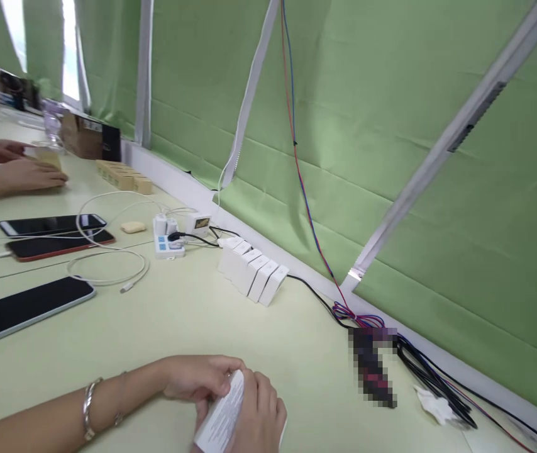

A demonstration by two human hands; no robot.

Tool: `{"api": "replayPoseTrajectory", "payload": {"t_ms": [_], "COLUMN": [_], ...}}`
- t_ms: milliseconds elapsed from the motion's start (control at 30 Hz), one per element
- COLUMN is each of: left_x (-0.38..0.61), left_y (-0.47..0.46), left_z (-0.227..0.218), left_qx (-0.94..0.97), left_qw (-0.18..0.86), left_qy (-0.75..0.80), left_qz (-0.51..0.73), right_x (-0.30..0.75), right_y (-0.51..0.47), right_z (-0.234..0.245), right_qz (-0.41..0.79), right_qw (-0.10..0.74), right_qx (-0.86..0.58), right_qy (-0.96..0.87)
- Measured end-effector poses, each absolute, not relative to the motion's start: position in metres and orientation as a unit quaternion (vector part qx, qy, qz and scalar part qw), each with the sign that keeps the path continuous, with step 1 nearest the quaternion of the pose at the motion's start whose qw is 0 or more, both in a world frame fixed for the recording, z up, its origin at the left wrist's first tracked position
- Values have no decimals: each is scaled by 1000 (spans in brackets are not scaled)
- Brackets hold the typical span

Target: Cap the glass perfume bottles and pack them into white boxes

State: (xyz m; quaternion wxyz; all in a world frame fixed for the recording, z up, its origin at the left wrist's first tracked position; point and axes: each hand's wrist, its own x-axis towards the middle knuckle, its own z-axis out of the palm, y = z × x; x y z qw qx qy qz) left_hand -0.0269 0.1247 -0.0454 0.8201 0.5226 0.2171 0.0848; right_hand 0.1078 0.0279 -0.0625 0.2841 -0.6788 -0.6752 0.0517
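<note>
Both of my hands are closed around a small white box (224, 412) at the bottom middle of the head view. The side facing up carries fine grey print, too blurred to read. My left hand (197, 377), with bracelets on its wrist, grips the box's far left end with the thumb on top. My right hand (260, 409) wraps over the right side, its fingers curled and hiding part of the box. Farther back on the table stands a tight row of several similar white boxes (254, 270), leaning slightly against each other.
Left lie phones (27, 308) and a looped white cable (139, 270); beyond is a power strip (167, 242). Small brown boxes (124, 176) stand near another person's hands (30, 176). Bundled black cables (431, 371) and crumpled tissue (433, 406) lie right, by the green curtain (476, 251).
</note>
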Motion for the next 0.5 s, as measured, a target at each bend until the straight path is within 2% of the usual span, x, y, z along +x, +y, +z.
{"api": "replayPoseTrajectory", "payload": {"t_ms": [100,367,500], "left_x": [-27,-36,-39], "left_y": [124,119,118], "left_z": [-46,-47,-44], "left_qx": [528,583,602], "left_qw": [826,786,769], "left_qy": [187,196,206], "left_qz": [66,62,58], "right_x": [112,112,112], "right_y": [24,24,20], "right_z": [-56,-69,-57], "right_qz": [84,61,53], "right_qw": [312,301,287], "right_qx": [-648,-589,-590], "right_qy": [-689,-747,-753]}}
